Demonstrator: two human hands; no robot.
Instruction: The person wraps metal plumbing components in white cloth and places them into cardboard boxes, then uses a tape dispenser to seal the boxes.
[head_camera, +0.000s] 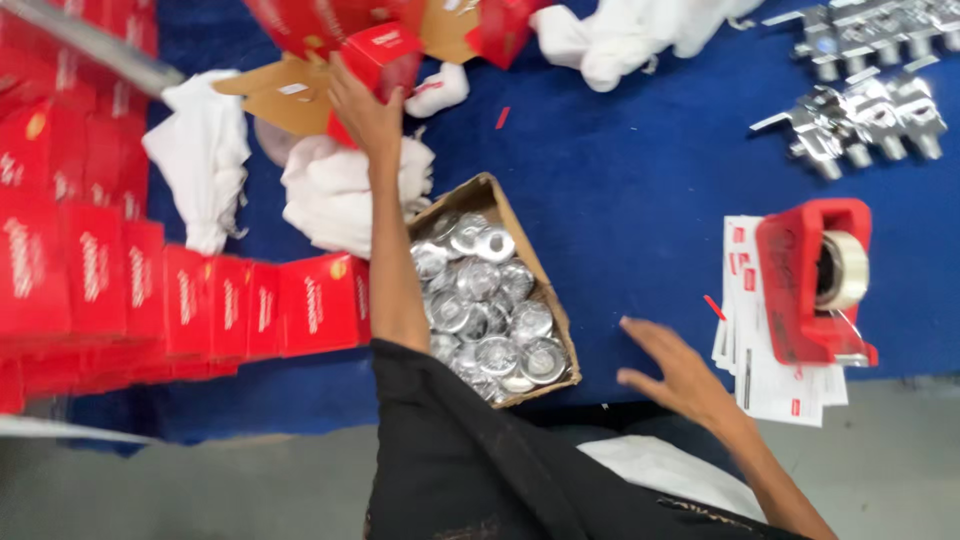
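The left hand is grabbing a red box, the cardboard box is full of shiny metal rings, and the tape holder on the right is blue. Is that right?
Not quite. The tape holder is red, not blue, as the head view shows. The rest holds: the left hand grips a red box, and the cardboard box is full of shiny metal rings.

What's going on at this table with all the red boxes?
A person is working over a blue-covered table. Their left hand reaches forward and grips a small red box near some flat cardboard pieces and white cloths. Their right hand hovers open and empty by the table's near edge. Between the arms sits an open cardboard carton full of shiny metal discs. Closed red boxes are lined up on the left; a red tape dispenser and chrome fittings lie to the right.
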